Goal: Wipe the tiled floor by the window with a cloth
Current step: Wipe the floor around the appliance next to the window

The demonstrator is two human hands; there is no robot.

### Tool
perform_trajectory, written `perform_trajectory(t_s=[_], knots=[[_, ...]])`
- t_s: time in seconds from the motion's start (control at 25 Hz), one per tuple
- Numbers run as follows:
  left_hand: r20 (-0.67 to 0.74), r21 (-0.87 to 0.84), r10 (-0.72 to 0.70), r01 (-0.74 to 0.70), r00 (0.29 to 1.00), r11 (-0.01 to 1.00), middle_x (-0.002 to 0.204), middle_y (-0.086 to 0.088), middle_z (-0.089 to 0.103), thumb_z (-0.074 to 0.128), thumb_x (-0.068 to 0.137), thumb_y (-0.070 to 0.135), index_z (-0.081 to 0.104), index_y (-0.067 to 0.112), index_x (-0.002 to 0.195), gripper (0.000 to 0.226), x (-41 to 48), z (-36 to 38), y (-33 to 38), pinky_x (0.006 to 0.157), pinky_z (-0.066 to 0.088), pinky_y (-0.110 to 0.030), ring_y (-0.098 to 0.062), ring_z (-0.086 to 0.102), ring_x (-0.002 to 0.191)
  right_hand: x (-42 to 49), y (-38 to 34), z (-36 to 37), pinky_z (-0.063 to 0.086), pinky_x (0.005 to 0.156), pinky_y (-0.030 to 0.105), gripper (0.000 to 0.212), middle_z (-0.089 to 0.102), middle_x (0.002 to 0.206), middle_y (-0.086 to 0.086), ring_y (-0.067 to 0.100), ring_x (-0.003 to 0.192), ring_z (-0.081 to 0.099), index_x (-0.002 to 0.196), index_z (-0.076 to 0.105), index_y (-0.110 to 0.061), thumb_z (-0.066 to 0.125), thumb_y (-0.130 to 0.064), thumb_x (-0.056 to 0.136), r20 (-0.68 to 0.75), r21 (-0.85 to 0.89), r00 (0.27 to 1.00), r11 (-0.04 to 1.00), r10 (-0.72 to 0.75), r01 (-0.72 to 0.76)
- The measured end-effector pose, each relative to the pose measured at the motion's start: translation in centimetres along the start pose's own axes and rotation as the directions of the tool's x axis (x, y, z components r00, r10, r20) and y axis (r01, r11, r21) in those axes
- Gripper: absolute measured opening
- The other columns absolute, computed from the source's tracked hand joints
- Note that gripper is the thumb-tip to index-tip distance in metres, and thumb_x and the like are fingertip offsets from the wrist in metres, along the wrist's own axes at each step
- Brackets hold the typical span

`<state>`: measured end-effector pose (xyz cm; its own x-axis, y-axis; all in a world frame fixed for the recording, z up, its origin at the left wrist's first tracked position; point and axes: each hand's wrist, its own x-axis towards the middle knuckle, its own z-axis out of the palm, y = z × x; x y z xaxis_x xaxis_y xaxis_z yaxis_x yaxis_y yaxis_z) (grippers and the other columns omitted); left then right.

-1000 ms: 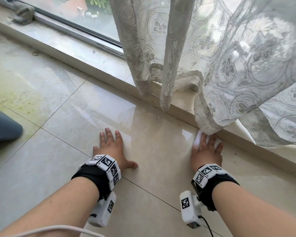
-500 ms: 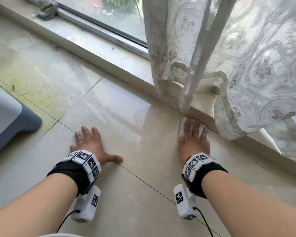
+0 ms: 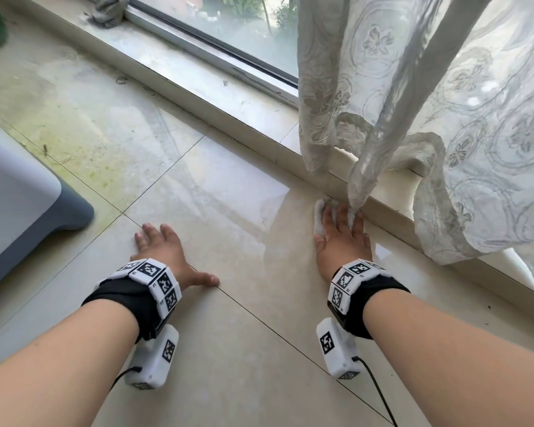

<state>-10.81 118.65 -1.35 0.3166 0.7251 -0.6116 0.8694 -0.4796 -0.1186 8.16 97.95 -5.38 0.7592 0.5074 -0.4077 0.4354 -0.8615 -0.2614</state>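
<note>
A small white cloth (image 3: 319, 215) lies flat on the beige tiled floor (image 3: 216, 195), pushed against the foot of the raised window ledge (image 3: 228, 97). My right hand (image 3: 341, 238) presses on the cloth with straight fingers, and most of the cloth is hidden under the palm. My left hand (image 3: 164, 254) rests flat on the floor to the left, fingers spread, holding nothing. Damp wiped streaks show on the tile between the hands and the ledge.
A lace curtain (image 3: 429, 118) hangs over the ledge, its hem brushing my right fingers. A grey rag (image 3: 108, 9) lies on the ledge at the far left. A grey-blue object (image 3: 22, 198) stands on the floor at left. Greenish stains mark the far-left tile.
My right hand has slid the cloth leftward along the foot of the ledge, out from under the curtain's big fold. My left hand stays planted flat on the floor.
</note>
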Motion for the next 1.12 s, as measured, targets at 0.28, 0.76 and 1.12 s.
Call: perform_trajectory(t_s=[0.28,0.76,1.12], knots=[[0.035,0.048,0.012,-0.013,0.999,0.999,0.157,-0.024,-0.025,0.075,0.05,0.08,-0.021,0.004,0.15,0.158,-0.4,0.6,1.4,0.119,0.017,-0.052,-0.039,-0.016,0.147,1.7,-1.1,-0.5,0.007,0.118,0.044,0.063,-0.021,0.16,-0.006,0.026,0.148,-0.017,0.153,-0.008,-0.034,0.029,-0.037,0.103,0.071,-0.074,0.994,0.993,-0.082,0.087],[0.048,0.038,0.051,-0.053,0.998,0.998,0.155,-0.025,-0.029,0.077,0.047,0.079,-0.023,0.002,0.149,0.162,-0.4,1.1,3.6,0.115,0.017,-0.057,-0.041,-0.019,0.146,1.1,-6.2,-0.9,0.0,0.118,0.043,0.057,-0.018,0.161,-0.011,0.023,0.147,-0.02,0.154,0.002,-0.041,0.026,-0.045,0.102,0.177,-0.075,0.905,0.912,-0.386,0.403],[0.038,0.051,0.07,-0.071,0.997,0.996,0.154,-0.024,-0.031,0.076,0.045,0.081,-0.025,0.004,0.148,0.164,-0.2,1.8,4.3,0.115,0.016,-0.056,-0.041,-0.021,0.146,1.5,-6.4,-0.7,-0.003,0.118,0.038,0.058,-0.015,0.161,-0.011,0.019,0.148,-0.018,0.154,0.007,-0.039,0.034,-0.04,0.102,0.199,-0.06,0.858,0.868,-0.474,0.494]])
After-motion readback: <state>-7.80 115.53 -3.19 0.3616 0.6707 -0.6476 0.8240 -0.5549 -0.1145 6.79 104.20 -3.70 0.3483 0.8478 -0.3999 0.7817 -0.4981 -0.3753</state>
